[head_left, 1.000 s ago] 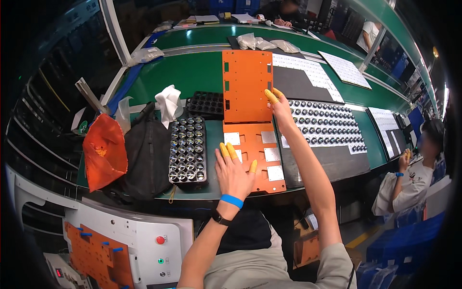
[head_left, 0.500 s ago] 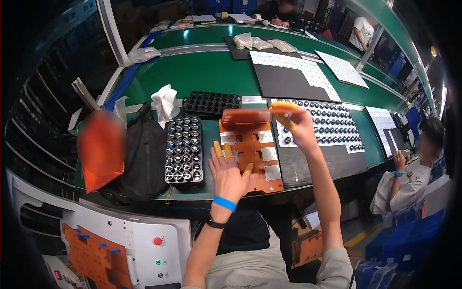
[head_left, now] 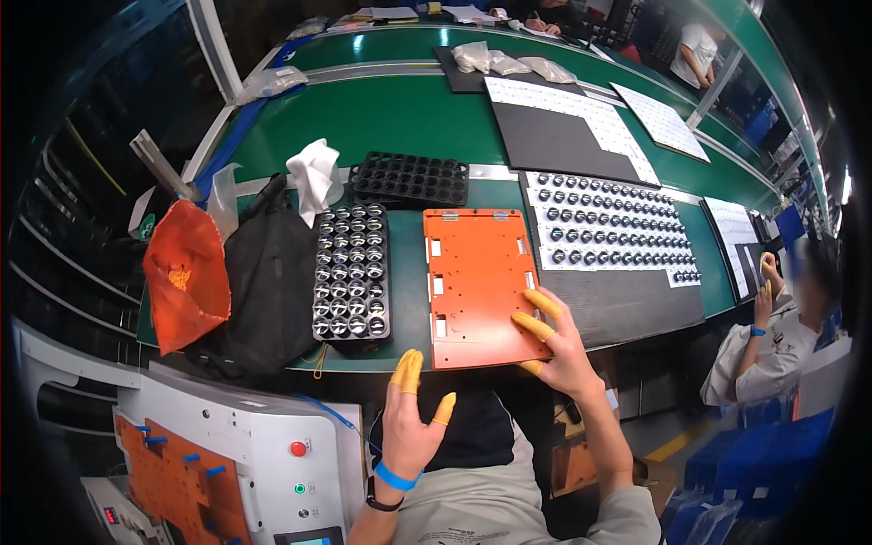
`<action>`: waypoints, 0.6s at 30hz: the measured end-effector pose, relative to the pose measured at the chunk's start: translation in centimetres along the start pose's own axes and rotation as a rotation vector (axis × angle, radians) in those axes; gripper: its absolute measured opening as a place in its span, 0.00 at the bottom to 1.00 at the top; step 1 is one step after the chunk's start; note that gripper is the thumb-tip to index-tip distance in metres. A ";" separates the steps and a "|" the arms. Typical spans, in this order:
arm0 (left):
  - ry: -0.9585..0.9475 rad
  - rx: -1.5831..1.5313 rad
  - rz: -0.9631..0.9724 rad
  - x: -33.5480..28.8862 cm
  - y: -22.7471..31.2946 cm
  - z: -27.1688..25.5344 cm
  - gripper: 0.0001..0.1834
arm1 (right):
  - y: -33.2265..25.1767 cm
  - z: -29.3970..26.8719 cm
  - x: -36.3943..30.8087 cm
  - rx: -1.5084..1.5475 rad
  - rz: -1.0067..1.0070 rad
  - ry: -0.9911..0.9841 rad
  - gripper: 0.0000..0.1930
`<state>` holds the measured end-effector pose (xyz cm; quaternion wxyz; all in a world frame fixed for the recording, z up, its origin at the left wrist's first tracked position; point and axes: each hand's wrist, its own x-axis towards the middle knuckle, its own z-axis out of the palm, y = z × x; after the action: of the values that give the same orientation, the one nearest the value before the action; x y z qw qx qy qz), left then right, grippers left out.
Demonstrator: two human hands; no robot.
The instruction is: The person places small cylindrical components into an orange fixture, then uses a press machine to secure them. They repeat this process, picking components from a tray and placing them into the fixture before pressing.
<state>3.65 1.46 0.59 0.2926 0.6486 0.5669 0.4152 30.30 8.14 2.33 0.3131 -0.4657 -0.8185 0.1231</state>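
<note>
Orange plate [head_left: 477,282] now lies folded flat beside lens tray [head_left: 352,272]; right hand [head_left: 554,341] rests spread on it, left hand [head_left: 409,418] withdrawn, fingers open.

The flat orange rectangular plate [head_left: 480,283] with small cutouts lies closed on the table, its near right corner under the right grip [head_left: 551,338].

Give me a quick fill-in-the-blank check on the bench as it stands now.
1. The right hand rests on the ____ plate.
2. The left hand holds ____.
3. The lens tray lies to the plate's ____.
4. The fingertips wear ____ cots.

Missing words: orange; nothing; left; yellow
</note>
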 end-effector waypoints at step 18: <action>0.089 0.036 -0.120 2.7 0.0 2.0 0.29 | 3.4 2.7 -1.2 1.060 0.685 0.233 0.27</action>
<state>5.43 4.28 0.14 0.2800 0.5994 0.6246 0.4150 31.38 9.21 -1.88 0.5306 -0.4929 -0.4122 0.5528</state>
